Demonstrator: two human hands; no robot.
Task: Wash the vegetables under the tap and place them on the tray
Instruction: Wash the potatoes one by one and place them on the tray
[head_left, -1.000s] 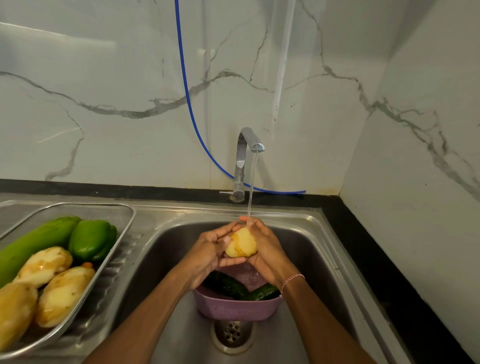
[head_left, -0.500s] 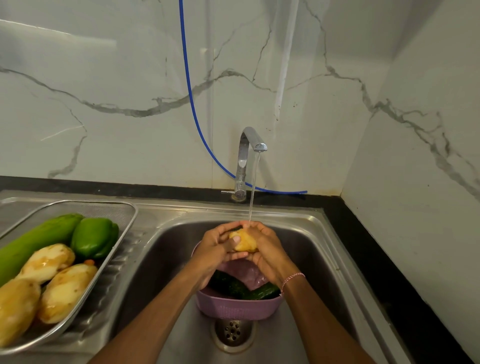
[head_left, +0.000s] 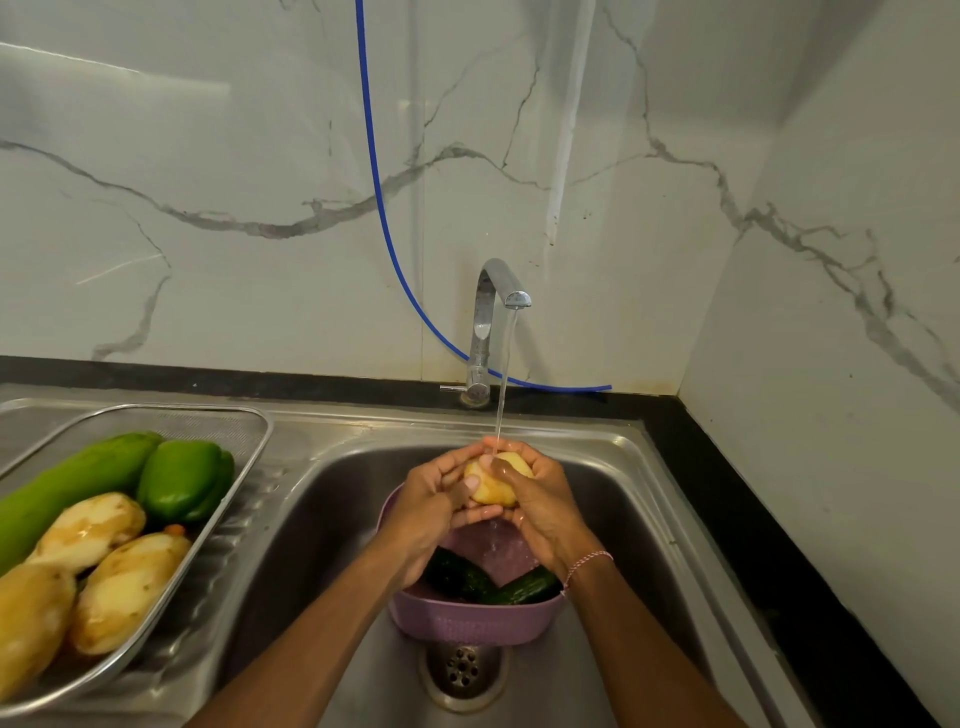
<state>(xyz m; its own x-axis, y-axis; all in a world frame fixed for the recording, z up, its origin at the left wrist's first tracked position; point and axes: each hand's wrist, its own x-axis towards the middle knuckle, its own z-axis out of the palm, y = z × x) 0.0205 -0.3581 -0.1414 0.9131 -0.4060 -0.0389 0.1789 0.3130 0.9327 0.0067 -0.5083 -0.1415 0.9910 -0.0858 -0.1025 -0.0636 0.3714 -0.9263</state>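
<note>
A pale yellow potato (head_left: 493, 486) is held under the running tap (head_left: 498, 301) over the steel sink (head_left: 332, 499). My left hand (head_left: 434, 499) cups it from the left and my right hand (head_left: 540, 501) grips it from the right, thumb across its top. Below my hands stands a purple colander (head_left: 467, 621) with dark green cucumbers (head_left: 457, 574) in it. At the left, the mesh tray (head_left: 244, 467) holds three potatoes (head_left: 88, 530), a green pepper (head_left: 182, 480) and a long green gourd (head_left: 67, 488).
The sink drain (head_left: 461, 673) lies just in front of the colander. A blue hose (head_left: 384, 223) hangs down the marble wall behind the tap. A black counter strip (head_left: 737, 519) runs along the sink's right side beside the side wall.
My hands have turned the potato under the stream and shifted their grip on it; the right thumb now lies across its top. The colander and the tray have not moved.
</note>
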